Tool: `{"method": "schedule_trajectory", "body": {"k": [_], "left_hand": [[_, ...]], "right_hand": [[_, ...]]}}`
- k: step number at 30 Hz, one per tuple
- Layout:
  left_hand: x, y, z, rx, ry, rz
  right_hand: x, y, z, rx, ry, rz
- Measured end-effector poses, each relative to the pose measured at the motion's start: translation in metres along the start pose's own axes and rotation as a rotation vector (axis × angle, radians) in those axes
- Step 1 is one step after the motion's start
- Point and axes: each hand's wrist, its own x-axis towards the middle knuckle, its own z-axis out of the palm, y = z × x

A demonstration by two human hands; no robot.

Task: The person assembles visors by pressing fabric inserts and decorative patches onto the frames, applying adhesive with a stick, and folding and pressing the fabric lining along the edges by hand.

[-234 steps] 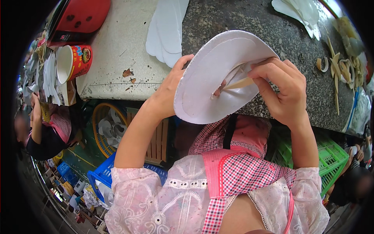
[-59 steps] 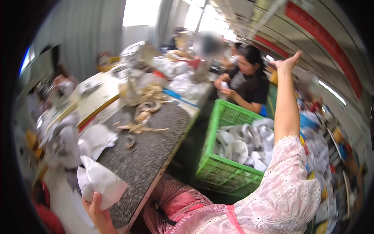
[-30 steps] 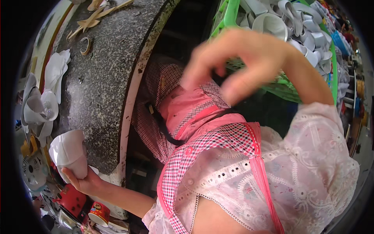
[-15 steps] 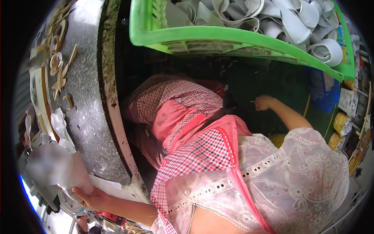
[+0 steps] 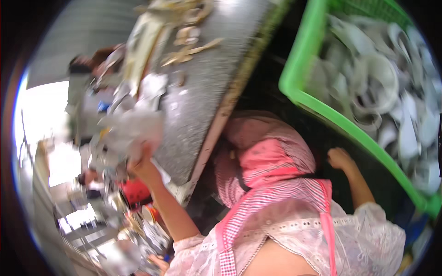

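Left hand (image 5: 143,162): raised over the near edge of the grey speckled worktop (image 5: 202,87), fingers closed round a white paper piece (image 5: 133,131). The piece was badly smeared by motion; it appeared to be a folded or cupped sheet, though its exact shape could not be told. It stood above the hand, over the worktop's left part.

Right hand (image 5: 340,158): lowered beside the person's lap, close under the near wall of the green plastic crate (image 5: 301,69). Fingers looked curled inward; whether they held anything could not be told.

Green plastic crate: set to the person's right, below worktop level, filled with white curled paper pieces (image 5: 391,106) heaped loosely together.

Grey speckled worktop: ran from upper middle down to the left of centre, its pale edge just beside the person's knees. At its far end lay tan strips (image 5: 189,48), scattered and blurred. More white sheets (image 5: 154,87) lay on it near the held piece.

Pink checked apron (image 5: 271,184): worn over a white lace blouse (image 5: 359,239), filling the lower middle.

Red container (image 5: 136,192): below the left forearm, partly hidden, among blurred clutter.
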Motion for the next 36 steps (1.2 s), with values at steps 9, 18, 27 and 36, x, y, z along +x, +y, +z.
{"method": "schedule_trajectory", "body": {"k": [9, 18, 27, 36], "left_hand": [[-0.007, -0.137, -0.046, -0.639, -0.375, -0.328], [-0.015, -0.175, -0.05, -1.302, -0.243, -0.396], [-0.018, -0.129, -0.07, -1.319, -0.348, -0.463], [-0.018, -0.112, -0.064, -1.07, -0.067, -0.318]], "right_hand": [[0.004, -0.217, -0.127, 0.158, 0.418, -1.025], [0.011, -0.33, -0.147, 0.379, 0.265, -1.153], [0.068, -0.458, -0.15, 1.077, -0.701, -0.85], [0.044, -0.468, -0.143, 1.321, -0.56, -0.926]]}}
